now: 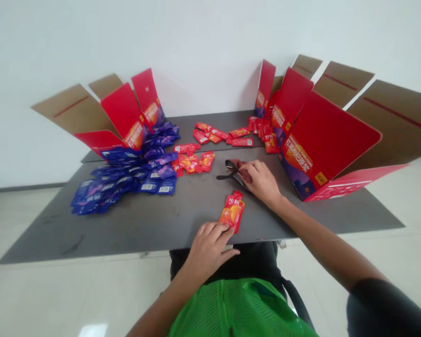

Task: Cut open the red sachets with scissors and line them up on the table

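Note:
A red-and-orange sachet (232,210) lies near the table's front edge, perhaps with another beneath it. The fingertips of my left hand (208,248) rest on its lower end. That hand lies flattish with its thumb held apart, not around the sachet. Up and to the right, my right hand (261,181) is closed on a dark strap-like item (228,171) with black bands and a brownish-red part. My fingers cover much of it, so its kind is unclear. Loose red sachets (191,161) lie beyond, to the left.
Blue-purple sachets (122,175) are heaped on the grey table (154,229) at left, before open red cartons (122,112). More open cartons (330,140) stand at right. Red sachets (222,135) are scattered toward the back, others (264,133) beside the right cartons. A white wall (210,56) stands behind.

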`<state>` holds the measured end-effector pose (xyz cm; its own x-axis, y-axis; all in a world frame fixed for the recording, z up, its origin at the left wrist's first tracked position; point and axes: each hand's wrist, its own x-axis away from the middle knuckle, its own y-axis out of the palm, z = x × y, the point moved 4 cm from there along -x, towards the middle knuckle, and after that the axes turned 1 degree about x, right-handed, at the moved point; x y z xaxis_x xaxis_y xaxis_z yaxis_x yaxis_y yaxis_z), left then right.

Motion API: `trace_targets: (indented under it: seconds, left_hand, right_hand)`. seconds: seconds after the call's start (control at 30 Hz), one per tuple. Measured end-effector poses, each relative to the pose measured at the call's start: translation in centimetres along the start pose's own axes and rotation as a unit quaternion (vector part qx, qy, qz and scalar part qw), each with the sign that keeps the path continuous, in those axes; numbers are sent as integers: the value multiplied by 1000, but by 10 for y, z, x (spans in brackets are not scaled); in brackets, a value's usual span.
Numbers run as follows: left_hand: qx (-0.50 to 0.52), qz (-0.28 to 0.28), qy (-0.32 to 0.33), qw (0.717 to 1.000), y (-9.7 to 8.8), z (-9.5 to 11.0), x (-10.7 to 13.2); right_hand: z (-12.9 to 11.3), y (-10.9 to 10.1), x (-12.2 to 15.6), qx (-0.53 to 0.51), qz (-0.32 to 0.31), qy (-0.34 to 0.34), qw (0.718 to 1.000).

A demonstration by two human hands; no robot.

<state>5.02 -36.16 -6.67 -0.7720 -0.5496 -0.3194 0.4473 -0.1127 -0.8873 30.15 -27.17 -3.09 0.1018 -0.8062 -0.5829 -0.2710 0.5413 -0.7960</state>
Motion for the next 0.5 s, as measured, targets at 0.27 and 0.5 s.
trace_targets:
  seconds: [0.27, 0.5]
  left_hand:
    - [-35, 49, -112, 992, 9, 12, -32]
    - [-88, 12, -182, 979, -2, 17, -65]
  right_hand:
    - [30, -20, 28, -93, 97, 125, 983]
    - [46, -17, 30, -131, 108, 162, 972]
